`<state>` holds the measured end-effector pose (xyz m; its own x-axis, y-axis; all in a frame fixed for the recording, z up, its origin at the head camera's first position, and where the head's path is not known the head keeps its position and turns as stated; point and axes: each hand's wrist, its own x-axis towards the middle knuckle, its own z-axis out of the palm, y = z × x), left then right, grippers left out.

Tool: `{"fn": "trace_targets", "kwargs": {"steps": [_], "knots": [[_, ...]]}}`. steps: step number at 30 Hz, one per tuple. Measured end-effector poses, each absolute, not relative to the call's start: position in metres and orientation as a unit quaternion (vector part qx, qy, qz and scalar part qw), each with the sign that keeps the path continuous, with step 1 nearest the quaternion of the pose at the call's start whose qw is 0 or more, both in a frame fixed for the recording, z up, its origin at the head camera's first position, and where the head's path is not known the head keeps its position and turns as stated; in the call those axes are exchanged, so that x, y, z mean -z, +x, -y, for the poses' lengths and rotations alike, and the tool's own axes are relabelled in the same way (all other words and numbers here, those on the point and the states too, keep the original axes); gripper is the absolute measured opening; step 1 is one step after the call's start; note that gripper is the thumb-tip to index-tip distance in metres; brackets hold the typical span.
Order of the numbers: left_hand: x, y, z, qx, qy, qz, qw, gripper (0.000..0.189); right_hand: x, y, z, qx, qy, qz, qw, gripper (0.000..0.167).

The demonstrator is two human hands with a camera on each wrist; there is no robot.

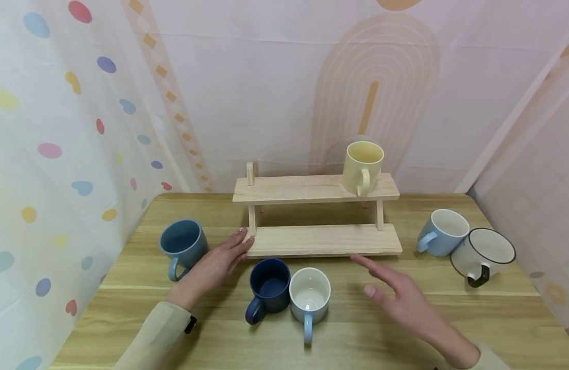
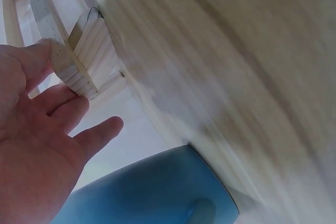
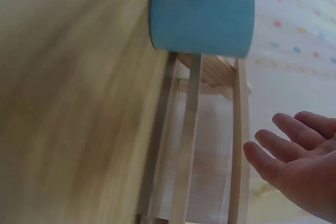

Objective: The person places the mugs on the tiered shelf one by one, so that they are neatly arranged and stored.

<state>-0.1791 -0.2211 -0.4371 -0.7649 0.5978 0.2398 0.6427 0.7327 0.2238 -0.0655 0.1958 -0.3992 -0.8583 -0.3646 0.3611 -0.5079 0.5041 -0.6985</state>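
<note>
A two-tier wooden shelf (image 1: 303,241) stands at the back of the table. My left hand (image 1: 220,262) grips the left end of its lower board, thumb on one side and fingertips at the end in the left wrist view. My right hand (image 1: 404,303) hovers open in front of the shelf's right part, holding nothing. Between the hands stand a dark blue mug (image 1: 269,285) and a light blue mug with a white inside (image 1: 309,295), side by side, handles toward me. A pale yellow mug (image 1: 363,167) sits on the right of the upper board.
Left of my left hand is a teal-blue mug (image 1: 184,246), close to the forearm. At the right stand another light blue mug (image 1: 442,233) and a white mug with a black rim and handle (image 1: 483,257). Patterned curtains (image 1: 266,92) hang behind the wooden table (image 1: 358,339).
</note>
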Motion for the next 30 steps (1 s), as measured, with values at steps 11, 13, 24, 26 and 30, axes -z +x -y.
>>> {"fn": "trace_targets", "kwargs": {"steps": [11, 13, 24, 26, 30], "knots": [[0.435, -0.178, 0.221, 0.144, -0.329, 0.931, 0.068, 0.049, 0.413, -0.051, -0.186, -0.450, 0.323, 0.830, 0.056, 0.049], [0.435, -0.178, 0.221, 0.144, -0.330, 0.930, 0.069, 0.049, 0.415, -0.050, -0.186, -0.454, 0.331, 0.825, 0.053, 0.048], [0.436, -0.180, 0.222, 0.145, -0.339, 0.926, 0.077, 0.048, 0.426, -0.048, -0.181, -0.478, 0.376, 0.794, -0.009, 0.039], [0.436, -0.180, 0.222, 0.146, -0.338, 0.927, 0.075, 0.048, 0.427, -0.047, -0.179, -0.480, 0.373, 0.793, -0.031, 0.039], [0.436, -0.180, 0.222, 0.147, -0.338, 0.927, 0.072, 0.048, 0.430, -0.045, -0.175, -0.486, 0.360, 0.792, -0.085, 0.038]]}}
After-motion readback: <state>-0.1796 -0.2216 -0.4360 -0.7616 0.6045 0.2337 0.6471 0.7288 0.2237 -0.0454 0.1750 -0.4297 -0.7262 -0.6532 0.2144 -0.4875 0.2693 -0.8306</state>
